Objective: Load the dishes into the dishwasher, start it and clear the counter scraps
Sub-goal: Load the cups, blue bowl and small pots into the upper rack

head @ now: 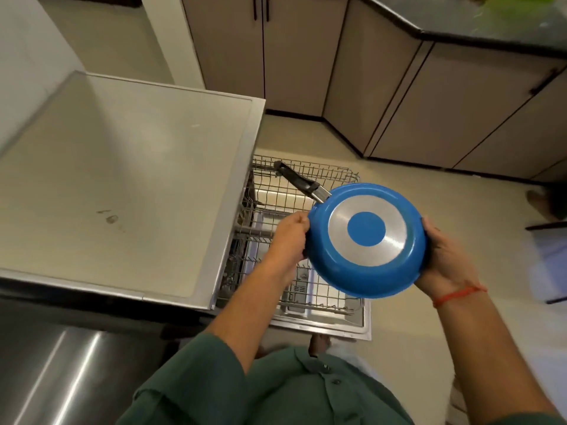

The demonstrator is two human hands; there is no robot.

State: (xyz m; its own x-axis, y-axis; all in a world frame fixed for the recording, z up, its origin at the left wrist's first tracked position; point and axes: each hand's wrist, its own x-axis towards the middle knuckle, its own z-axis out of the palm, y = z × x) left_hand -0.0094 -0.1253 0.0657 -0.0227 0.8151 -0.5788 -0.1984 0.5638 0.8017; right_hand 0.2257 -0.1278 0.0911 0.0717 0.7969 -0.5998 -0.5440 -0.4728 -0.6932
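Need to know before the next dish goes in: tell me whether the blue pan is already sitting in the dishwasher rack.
No: both hands, left hand and right hand, hold the blue pan upside down above the rack.

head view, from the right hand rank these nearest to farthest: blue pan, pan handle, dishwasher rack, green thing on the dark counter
1. Blue pan: its rim is gripped by the right hand, on that hand's left.
2. Pan handle: on the pan's far side, pointing up-left.
3. Dishwasher rack: below the pan; too close to the handle to call.
4. Green thing: on the dark counter, top right.
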